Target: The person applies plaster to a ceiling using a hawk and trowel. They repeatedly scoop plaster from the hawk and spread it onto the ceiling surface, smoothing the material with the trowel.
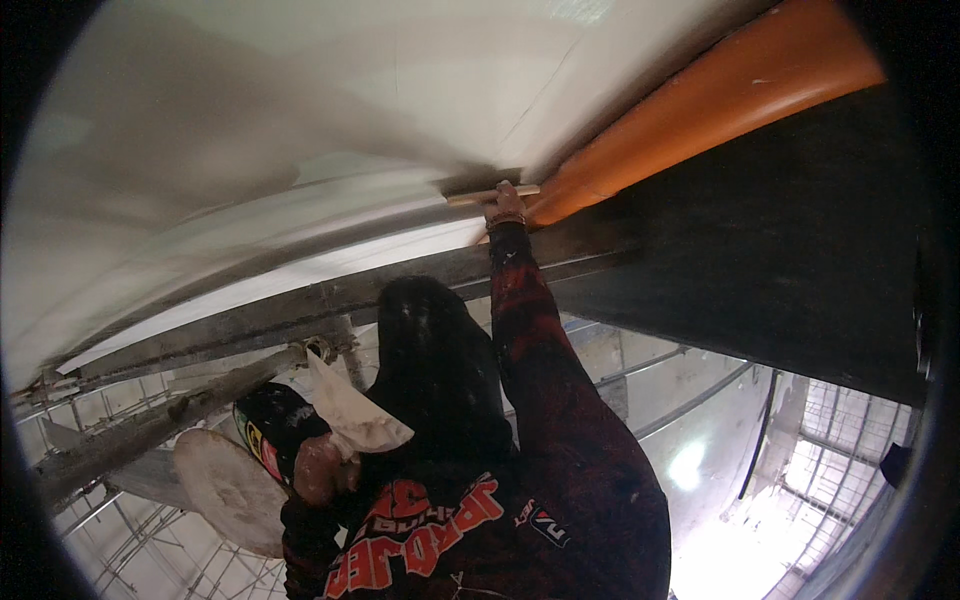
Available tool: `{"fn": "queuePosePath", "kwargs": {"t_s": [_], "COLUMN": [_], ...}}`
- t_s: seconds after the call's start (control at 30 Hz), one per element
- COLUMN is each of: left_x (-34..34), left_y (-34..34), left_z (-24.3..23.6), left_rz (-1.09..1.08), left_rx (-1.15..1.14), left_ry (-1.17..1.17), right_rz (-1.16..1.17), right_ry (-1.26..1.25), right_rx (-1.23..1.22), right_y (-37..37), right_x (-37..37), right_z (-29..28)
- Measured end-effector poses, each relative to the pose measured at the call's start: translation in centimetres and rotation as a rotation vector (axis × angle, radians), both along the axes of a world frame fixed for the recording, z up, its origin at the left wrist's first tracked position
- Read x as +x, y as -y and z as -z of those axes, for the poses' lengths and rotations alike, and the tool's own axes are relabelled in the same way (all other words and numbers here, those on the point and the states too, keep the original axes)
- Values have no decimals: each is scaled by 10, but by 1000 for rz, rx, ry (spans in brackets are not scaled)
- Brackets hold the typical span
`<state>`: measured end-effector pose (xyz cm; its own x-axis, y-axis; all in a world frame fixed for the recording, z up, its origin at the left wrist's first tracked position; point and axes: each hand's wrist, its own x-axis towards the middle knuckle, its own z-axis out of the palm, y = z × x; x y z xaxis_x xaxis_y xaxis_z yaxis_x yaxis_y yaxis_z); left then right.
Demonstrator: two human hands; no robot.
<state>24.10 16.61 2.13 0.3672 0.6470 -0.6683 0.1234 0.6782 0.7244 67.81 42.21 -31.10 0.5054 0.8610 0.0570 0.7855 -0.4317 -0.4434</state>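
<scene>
Clamping a narrow pale bar (468, 198) near the edge of a smooth white panel (430, 90), the right hand (506, 206) seemingly seeks flat contact. I cannot tell whether the left hand (317, 468) grips.

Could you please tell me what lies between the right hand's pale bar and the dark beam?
In the head view, a shaded edge, then a bright white band, lie between the bar and beam.
</scene>
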Motion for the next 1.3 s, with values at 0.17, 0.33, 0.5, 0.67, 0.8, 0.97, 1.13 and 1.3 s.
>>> {"fn": "queuePosePath", "kwargs": {"t_s": [0.17, 0.33, 0.5, 0.67, 0.8, 0.97, 1.13, 1.3], "left_x": [4, 10, 11, 21, 26, 22, 37, 40], "left_y": [3, 12, 31, 34, 8, -36, -63, -78], "left_z": [5, 19, 17, 18, 29, 43, 57, 52], "left_rz": [17, 218, 262, 175, -65, -23, -108, 151], "left_rx": [76, 225, 288, 389, 1262, 1379, 1742, 1775], "left_ry": [138, 343, 268, 116, -169, -358, -455, -476], "right_rz": [-49, -107, -211, -393, -476, 89, 188, 242], "right_ry": [-169, 280, 461, 284, -965, -2018, -2150, -2163], "right_rx": [338, 622, 673, 913, 926, 537, 451, 271], "right_y": [-1, 12, 51, 119, 189, 275, 288, 277], "right_x": [26, 44, 33, -2, -59, -143, -167, -155], "right_z": [-94, -296, -519, -580, -469, -359, -349, -349]}}
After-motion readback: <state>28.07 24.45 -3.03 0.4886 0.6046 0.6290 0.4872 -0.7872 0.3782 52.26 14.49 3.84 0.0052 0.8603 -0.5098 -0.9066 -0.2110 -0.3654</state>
